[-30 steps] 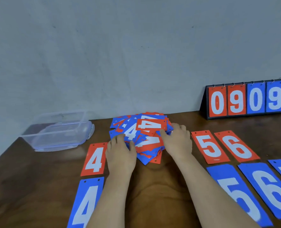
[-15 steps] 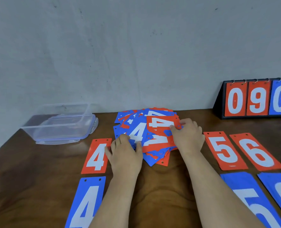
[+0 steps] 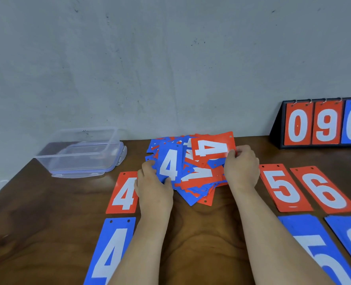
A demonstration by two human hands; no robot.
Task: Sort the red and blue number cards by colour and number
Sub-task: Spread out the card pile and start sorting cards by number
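Nearest on the glossy brown wooden table (image 3: pixel 47 223), flat punched cards lie sorted: near blue 4 (image 3: pixel 110 249), blue 5 (image 3: pixel 314 243), then laid red 4 (image 3: pixel 123 194), red 5 (image 3: pixel 283 188), red 6 (image 3: pixel 325 190). Both forearms reach forward. The left hand (image 3: pixel 153 182) grips the pile's blue 4 (image 3: pixel 168 165) on the mixed pile (image 3: pixel 199 177); the right hand (image 3: pixel 241 169) pinches a sideways red 4 (image 3: pixel 212 147) by its edge. Beyond stand a clear plastic box (image 3: pixel 82 153) and a scoreboard (image 3: pixel 312 124) reading 0 9 0.
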